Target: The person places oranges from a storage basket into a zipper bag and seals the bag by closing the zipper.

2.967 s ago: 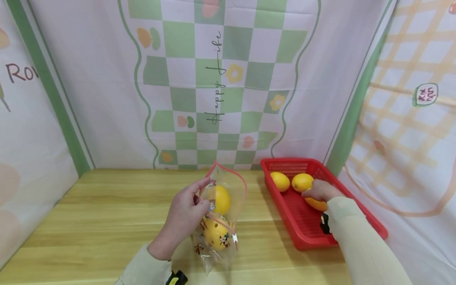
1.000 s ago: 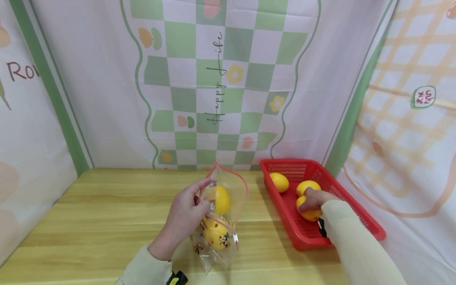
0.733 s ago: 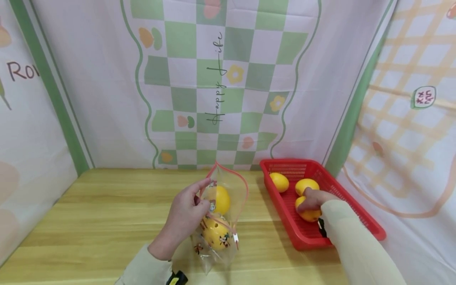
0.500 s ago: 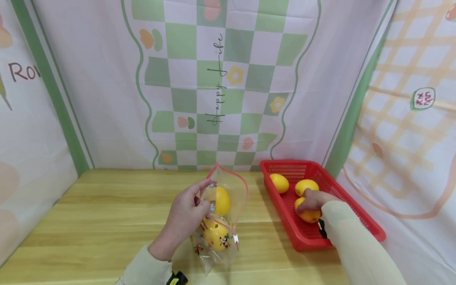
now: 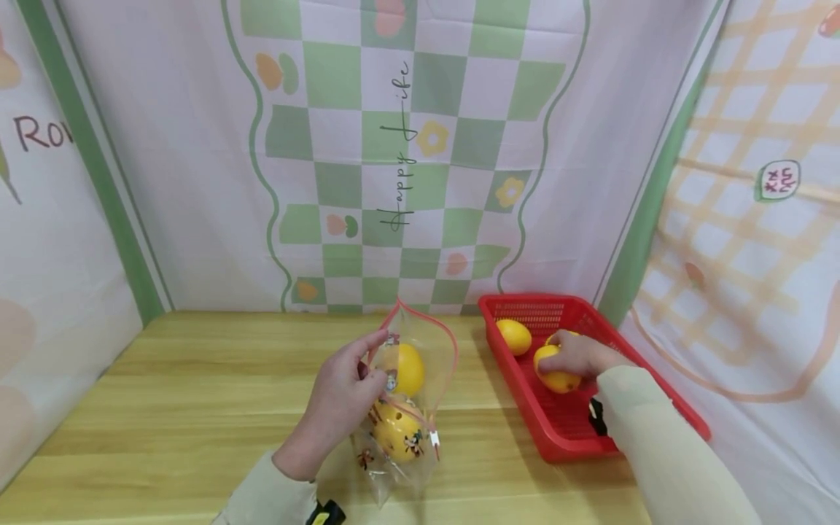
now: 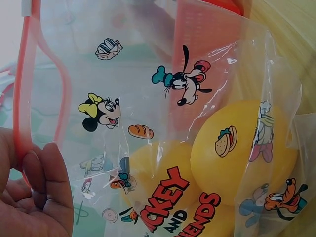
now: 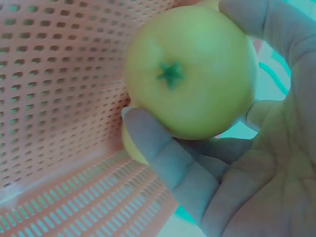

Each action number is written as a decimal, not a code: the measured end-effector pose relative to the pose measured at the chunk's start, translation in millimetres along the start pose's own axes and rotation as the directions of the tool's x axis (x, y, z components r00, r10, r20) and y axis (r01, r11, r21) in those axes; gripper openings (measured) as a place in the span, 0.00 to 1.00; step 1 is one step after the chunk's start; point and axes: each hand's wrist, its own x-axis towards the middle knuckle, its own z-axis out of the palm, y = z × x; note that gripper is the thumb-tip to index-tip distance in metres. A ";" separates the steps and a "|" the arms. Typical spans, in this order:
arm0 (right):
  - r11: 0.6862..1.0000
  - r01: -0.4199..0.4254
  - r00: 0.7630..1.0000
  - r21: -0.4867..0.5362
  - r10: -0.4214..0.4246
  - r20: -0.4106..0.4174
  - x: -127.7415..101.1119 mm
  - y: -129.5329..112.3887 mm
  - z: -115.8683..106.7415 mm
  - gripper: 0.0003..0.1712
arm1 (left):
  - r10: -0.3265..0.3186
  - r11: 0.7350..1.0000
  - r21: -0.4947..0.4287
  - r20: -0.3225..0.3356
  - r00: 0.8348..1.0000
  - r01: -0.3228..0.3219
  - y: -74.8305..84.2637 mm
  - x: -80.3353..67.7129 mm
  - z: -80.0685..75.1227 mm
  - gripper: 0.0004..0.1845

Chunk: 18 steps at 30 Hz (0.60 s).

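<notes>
My left hand [image 5: 341,394] pinches the red-edged rim of a clear zip bag [image 5: 436,364] printed with cartoon figures, holding it upright with its mouth spread. Inside the bag lie yellow-orange fruits [image 6: 242,153], one above the other in the head view. My right hand [image 5: 580,356] reaches into a red plastic basket [image 5: 547,445] and grips a round orange [image 5: 556,370]. In the right wrist view, thumb and fingers curl round this orange [image 7: 192,74], its green star-shaped stem end facing the camera. Another yellow fruit [image 5: 563,337] is mostly hidden behind the right hand.
A further yellow, oval fruit [image 5: 515,337] lies at the basket's far left corner. The basket stands on the right of the wooden table [image 5: 216,394], close to the side curtain [image 5: 741,292]. A checkered curtain [image 5: 426,175] hangs behind the table.
My right hand has moved from the basket's right side toward its middle, gripping the orange and shifting it left and slightly up in the last half second. The left hand and bag stay put.
</notes>
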 end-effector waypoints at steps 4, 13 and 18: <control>0.998 0.068 0.996 -0.008 -0.068 -0.055 -1.7 -7.7 -0.3 0.42 | 0.000 1.000 -0.001 0.000 1.000 0.000 0.1 0.2 0.0 0.33; 0.988 0.149 0.978 -0.044 -0.154 -0.142 -8.6 -32.6 -7.8 0.47 | -0.008 1.000 -0.003 0.006 1.000 0.008 -0.1 0.2 0.3 0.33; 0.980 0.198 0.960 0.003 -0.194 -0.200 -14.1 -45.4 -11.3 0.47 | -0.012 1.000 -0.004 0.008 1.000 0.012 0.5 -0.1 0.1 0.33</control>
